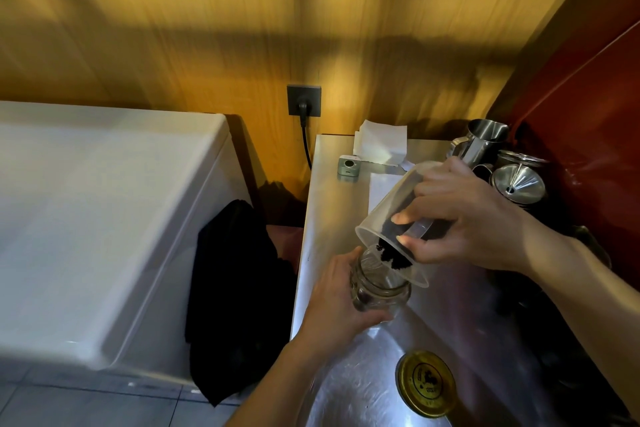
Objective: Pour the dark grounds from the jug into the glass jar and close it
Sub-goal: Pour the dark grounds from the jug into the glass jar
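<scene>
Just right of the frame's centre we hold the clear plastic jug (pixel 388 218) tipped steeply, its rim down and resting over the mouth of the glass jar (pixel 379 291). The dark grounds (pixel 393 255) have gathered at the jug's lower lip, right above the jar's opening; whether any lie inside the jar we cannot tell through the glass. Our right hand (pixel 464 218) has its grip wrapped around the jug's wall, thumb and fingers pressed against the plastic. Our left hand (pixel 337 305) has its grip closed around the jar from the left side, steadying it on the shiny metal table (pixel 329 204). Below the jar, toward the lower right of the frame, the gold lid (pixel 426 383) lies flat on the table, well apart from the jar. Behind the jug, farther up the frame, sit a small grey device (pixel 348 164) and white paper sheets (pixel 381 142). In the right part stand a steel pitcher (pixel 483 140) and a metal funnel (pixel 517 182). A black cloth (pixel 239 298) hangs left of the table, beside a white chest (pixel 104 218).
</scene>
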### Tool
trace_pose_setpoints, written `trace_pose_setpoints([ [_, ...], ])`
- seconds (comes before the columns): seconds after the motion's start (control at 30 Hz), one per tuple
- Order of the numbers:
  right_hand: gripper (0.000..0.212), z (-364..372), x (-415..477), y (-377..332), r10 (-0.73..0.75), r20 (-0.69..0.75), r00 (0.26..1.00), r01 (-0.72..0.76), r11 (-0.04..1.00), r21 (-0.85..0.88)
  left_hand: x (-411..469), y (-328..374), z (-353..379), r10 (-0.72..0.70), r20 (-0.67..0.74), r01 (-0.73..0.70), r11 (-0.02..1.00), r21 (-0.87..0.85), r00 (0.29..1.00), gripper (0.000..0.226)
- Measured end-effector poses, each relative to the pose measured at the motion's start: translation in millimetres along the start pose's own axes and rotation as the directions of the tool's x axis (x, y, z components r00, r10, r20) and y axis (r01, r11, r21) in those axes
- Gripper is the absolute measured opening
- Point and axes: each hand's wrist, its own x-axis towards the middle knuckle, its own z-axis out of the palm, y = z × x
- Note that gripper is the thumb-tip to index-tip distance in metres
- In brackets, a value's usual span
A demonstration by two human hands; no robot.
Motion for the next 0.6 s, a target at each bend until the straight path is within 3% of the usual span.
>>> trace_pose_setpoints([
  [0.6, 0.014, 3.9, 3.5, -4.7, -0.070, -0.015, 0.997, 0.069, 0.997, -0.029, -0.5, 0.8, -1.2, 0.006, 0.002, -0.006, 1.000, 0.019, 1.000, 0.082],
])
